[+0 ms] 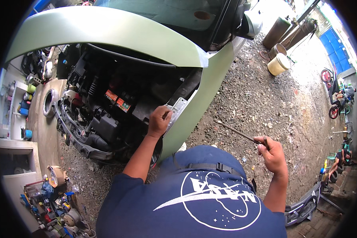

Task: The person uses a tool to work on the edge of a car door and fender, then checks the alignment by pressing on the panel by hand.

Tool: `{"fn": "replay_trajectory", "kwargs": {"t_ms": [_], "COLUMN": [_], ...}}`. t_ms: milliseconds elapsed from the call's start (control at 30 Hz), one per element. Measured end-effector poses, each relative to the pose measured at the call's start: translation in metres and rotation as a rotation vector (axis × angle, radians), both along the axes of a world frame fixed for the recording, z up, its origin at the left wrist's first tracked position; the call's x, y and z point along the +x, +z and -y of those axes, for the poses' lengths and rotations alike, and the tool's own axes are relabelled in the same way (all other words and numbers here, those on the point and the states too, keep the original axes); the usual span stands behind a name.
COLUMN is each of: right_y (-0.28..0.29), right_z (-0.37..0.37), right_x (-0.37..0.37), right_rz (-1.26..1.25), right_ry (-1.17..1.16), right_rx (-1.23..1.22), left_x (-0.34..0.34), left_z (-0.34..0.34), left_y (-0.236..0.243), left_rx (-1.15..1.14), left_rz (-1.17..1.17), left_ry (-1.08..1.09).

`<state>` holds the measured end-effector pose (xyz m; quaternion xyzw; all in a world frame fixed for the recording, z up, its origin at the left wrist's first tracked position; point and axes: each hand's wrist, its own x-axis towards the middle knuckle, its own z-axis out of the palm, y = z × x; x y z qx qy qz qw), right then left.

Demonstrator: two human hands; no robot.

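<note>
My left hand [160, 121] is closed at the inner edge of the light green front fender [204, 107], over a bare metal strip [179, 106] beside the engine bay. Whatever its fingers pinch, if anything, is too small to make out. Out to the right, over the gravel, my right hand [271, 154] is wrapped round one end of a long thin metal rod [238, 131]. A short dark piece sticks up from that grip, and the rod's free tip points left toward the car. The raised green hood [107, 23] arches above the engine bay.
The battery [118, 100] sits in the engine bay. A tire [50, 102] and cluttered tools [59, 210] lie to the left. Across the gravel at right are gas cylinders [276, 32], a pale bucket [279, 64], a bicycle [332, 93], a car bumper [304, 208] and another person [339, 160].
</note>
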<state>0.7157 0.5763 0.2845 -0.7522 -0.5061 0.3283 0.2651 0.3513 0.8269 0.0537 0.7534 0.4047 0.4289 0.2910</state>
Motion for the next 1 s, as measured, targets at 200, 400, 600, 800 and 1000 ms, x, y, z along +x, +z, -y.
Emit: {"fn": "replay_trajectory", "kwargs": {"t_ms": [200,400,600,800,1000], "right_y": [-0.003,-0.004,0.023,0.045,0.044], "right_z": [-0.003,0.004,-0.005,-0.044,-0.074], "right_x": [-0.014,-0.019,-0.034,-0.07,-0.09], "right_rz": [-0.168,-0.161,-0.072,0.084,0.272], "right_ry": [0.05,0.005,0.086,0.292,0.397], "right_rx": [0.036,-0.028,0.023,0.169,0.242], "left_x": [0.01,0.006,0.004,0.001,0.005], "left_z": [-0.004,-0.008,-0.01,-0.008,-0.008], "left_y": [-0.008,-0.016,-0.015,-0.017,-0.016], "left_rx": [0.166,0.246,0.282,0.272,0.282], "left_rz": [-0.085,-0.202,-0.185,-0.198,-0.234], "left_ry": [0.036,-0.007,-0.058,-0.053,-0.051]}}
